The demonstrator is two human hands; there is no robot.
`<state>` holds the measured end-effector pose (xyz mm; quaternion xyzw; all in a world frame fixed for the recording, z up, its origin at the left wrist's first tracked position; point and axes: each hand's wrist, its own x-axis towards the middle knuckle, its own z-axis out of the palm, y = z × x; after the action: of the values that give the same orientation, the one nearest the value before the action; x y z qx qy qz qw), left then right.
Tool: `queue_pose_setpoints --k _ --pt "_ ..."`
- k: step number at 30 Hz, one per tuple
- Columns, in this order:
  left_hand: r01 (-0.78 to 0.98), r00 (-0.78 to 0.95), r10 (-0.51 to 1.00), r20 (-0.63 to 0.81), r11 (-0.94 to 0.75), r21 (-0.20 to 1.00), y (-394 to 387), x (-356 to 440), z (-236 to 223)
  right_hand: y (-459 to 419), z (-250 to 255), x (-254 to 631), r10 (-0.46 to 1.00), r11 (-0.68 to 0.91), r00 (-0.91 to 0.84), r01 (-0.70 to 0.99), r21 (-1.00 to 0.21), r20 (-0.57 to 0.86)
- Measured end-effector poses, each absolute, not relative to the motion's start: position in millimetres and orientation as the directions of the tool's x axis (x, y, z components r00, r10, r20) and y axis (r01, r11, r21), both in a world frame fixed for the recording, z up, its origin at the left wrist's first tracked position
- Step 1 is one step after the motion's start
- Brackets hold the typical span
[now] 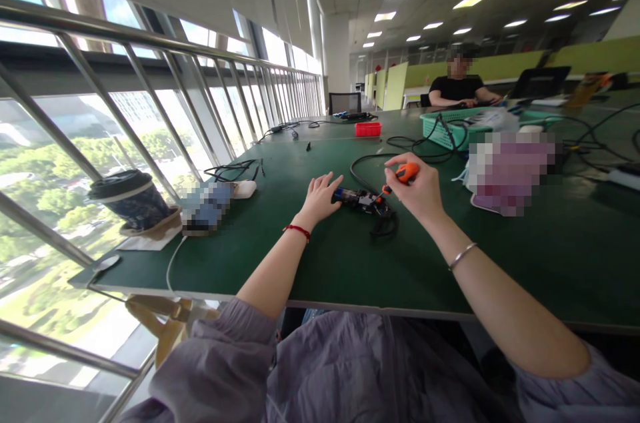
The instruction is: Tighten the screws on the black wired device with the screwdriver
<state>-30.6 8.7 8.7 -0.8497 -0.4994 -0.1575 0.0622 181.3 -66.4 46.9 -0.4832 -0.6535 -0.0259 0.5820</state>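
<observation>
My right hand (417, 188) is closed round the orange and black handle of a screwdriver (407, 173). Its tip points down to the left, at a small black device with exposed parts (367, 202) lying on the green table. I cannot tell whether the tip touches a screw. My left hand (320, 198) lies at the device's blue left end, fingers stretched out and apart, the thumb against or just beside it. A black cable (356, 166) runs by the device's far side, and a dark loop (384, 226) lies at its near right end.
At the left stand a lidded paper cup (131, 203) and a blurred blue item (207, 206) near a white charger (245, 189). Farther off are a red box (367, 129), a green basket (447, 132) and a blurred pink item (517, 173). A person (457, 86) sits across the table.
</observation>
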Motion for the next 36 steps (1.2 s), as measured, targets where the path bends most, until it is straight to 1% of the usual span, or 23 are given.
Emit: queue_pose_setpoints --k 3,6,10,14,20,22,27,29,33,36 --pt "0.776 0.593 0.753 0.284 -0.629 0.046 4 -21 9 -66 48 182 0.632 0.53 0.135 0.643 -0.553 0.763" --pt "0.747 0.622 0.727 0.29 -0.662 0.057 1 -11 6 -65 48 183 0.63 0.554 0.112 0.629 -0.546 0.768" --pt "0.754 0.604 0.728 0.324 -0.654 0.064 1 -6 2 -66 48 183 0.649 0.543 0.105 0.629 -0.556 0.753" --pt "0.79 0.554 0.762 0.337 -0.608 0.077 0 -5 3 -67 47 183 0.604 0.552 0.1 0.663 -0.506 0.791" --pt "0.836 0.487 0.8 0.351 -0.544 0.081 -4 -1 3 -63 44 184 0.598 0.596 0.091 0.615 -0.517 0.796" --pt "0.832 0.493 0.803 0.336 -0.547 0.087 -3 -2 3 -62 44 183 0.596 0.59 0.099 0.619 -0.518 0.797" --pt "0.801 0.556 0.79 0.259 -0.593 0.088 -1 -7 5 -65 46 183 0.621 0.512 0.135 0.677 -0.529 0.772" --pt "0.796 0.565 0.789 0.241 -0.598 0.09 -1 -8 6 -65 47 182 0.609 0.524 0.13 0.674 -0.52 0.782" --pt "0.804 0.556 0.798 0.233 -0.587 0.091 -3 -7 7 -65 46 181 0.603 0.588 0.095 0.617 -0.522 0.792" --pt "0.814 0.547 0.805 0.228 -0.576 0.08 -4 -6 8 -65 46 181 0.605 0.57 0.11 0.632 -0.525 0.789"
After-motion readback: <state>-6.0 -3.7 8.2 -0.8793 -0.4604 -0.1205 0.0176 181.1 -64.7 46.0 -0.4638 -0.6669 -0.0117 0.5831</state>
